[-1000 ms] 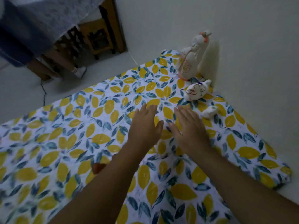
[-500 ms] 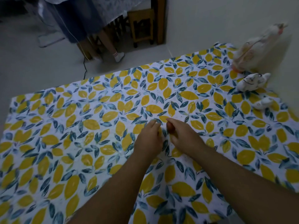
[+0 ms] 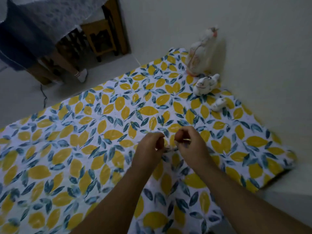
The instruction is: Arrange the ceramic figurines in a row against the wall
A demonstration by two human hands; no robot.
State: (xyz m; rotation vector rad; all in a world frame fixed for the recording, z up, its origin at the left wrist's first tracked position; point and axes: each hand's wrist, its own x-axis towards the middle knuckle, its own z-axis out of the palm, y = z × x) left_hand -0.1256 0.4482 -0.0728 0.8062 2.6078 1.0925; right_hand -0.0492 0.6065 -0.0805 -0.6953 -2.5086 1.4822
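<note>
Three white ceramic figurines stand along the wall at the far right of the table. The tall bird-like figurine (image 3: 200, 54) is farthest, a rounder middle figurine (image 3: 205, 85) comes after it, and a small figurine (image 3: 218, 104) is nearest. My right hand (image 3: 190, 146) hovers over the middle of the lemon-print tablecloth (image 3: 84, 149), its fingertips pinching a small reddish-brown piece (image 3: 178, 136). My left hand (image 3: 150, 149) is right beside it with its fingers curled shut. Whether it holds anything I cannot tell.
The pale wall (image 3: 253, 48) runs along the table's right side. The table's near right corner (image 3: 276, 181) drops off to the floor. Beyond the far edge are a person's legs (image 3: 72, 68) and a wooden stool (image 3: 101, 38).
My hands were flat on the cloth near the figurines and have pulled back toward the middle. My right hand has picked up the small reddish-brown piece and lifted it slightly.
</note>
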